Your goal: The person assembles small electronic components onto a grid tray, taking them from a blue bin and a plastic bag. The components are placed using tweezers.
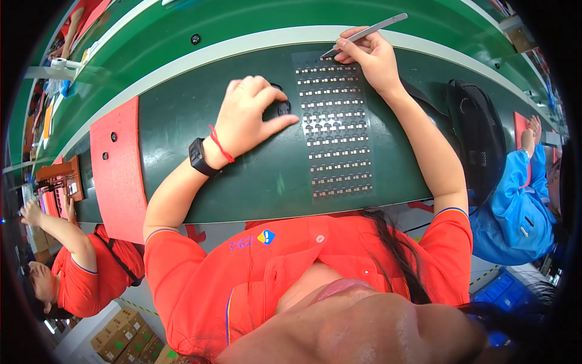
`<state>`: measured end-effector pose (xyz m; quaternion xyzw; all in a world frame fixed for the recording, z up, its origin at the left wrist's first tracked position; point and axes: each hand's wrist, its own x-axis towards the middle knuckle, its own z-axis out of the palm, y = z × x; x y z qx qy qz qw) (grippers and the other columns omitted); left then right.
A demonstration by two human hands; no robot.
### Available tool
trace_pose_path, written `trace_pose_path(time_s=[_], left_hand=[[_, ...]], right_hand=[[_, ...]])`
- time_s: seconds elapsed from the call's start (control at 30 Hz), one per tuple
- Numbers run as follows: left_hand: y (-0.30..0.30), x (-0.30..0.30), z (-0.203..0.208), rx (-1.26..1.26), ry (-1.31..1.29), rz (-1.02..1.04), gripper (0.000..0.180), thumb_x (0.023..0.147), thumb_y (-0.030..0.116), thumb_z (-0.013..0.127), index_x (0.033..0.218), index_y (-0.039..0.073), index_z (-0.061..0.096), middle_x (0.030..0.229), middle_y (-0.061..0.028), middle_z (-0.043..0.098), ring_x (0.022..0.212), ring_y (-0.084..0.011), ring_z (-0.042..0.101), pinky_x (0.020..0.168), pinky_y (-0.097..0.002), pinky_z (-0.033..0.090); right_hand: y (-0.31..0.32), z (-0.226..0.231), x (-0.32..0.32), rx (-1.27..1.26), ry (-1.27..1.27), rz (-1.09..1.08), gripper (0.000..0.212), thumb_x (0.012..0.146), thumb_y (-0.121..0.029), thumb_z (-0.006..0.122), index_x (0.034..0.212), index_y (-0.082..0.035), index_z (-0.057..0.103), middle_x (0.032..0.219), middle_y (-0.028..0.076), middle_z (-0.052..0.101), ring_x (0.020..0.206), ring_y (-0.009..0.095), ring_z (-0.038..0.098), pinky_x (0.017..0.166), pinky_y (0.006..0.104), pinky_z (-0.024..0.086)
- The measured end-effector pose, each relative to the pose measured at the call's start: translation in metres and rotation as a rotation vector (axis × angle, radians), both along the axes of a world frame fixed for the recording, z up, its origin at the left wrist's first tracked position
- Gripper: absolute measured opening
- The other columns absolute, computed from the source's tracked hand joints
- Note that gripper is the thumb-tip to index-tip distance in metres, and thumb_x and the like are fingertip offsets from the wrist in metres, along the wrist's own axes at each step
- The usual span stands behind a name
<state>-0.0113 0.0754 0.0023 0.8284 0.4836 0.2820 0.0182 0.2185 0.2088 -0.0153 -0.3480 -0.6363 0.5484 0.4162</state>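
A clear sheet (pixel 308 145) with rows of small pale and dark square pieces lies lengthwise on the green table. My right hand (pixel 370 54) is closed around metal tweezers (pixel 376 29), and their tips meet the top row at the sheet's far end. Left of the sheet, my left hand (pixel 248 112) has its thumb and fingers curled about a small black round part (pixel 284 108). Another dark piece (pixel 276 87) shows just beyond those fingers, partly covered by them.
A red mat (pixel 118 164) with two small black parts (pixel 113 137) lies to the left. One more black part (pixel 195 39) sits beyond the white table ledge (pixel 242 45). A black mesh-like object (pixel 479 139) stands at right. People work on both sides.
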Motion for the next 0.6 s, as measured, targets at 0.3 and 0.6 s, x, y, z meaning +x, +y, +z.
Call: trace_pose_path(time_s=[0.3,0.6], left_hand=[[0.029,0.023,-0.004,0.099,0.03,-0.09,0.046,0.072,0.042,0.072,0.104,0.01,0.061,0.106,-0.0064,0.055,0.101,-0.0246,0.052,0.089,-0.0384,0.037],[0.06,0.035,-0.018,0.033,0.094,-0.146,0.054,0.076,0.043,0.069,0.118,0.012,0.058,0.124,-0.0132,0.05,0.114,-0.0304,0.048,0.096,-0.0439,0.036]], right_hand=[[0.003,-0.003,0.001,0.01,-0.007,-0.035,0.023,0.088,-0.013,0.061,0.104,0.002,0.054,0.089,0.013,0.064,0.076,0.018,0.066,0.067,0.0253,0.054],[0.005,-0.004,0.004,-0.007,0.0,-0.048,0.022,0.088,-0.012,0.061,0.103,0.002,0.054,0.09,0.013,0.063,0.075,0.018,0.066,0.067,0.0255,0.054]])
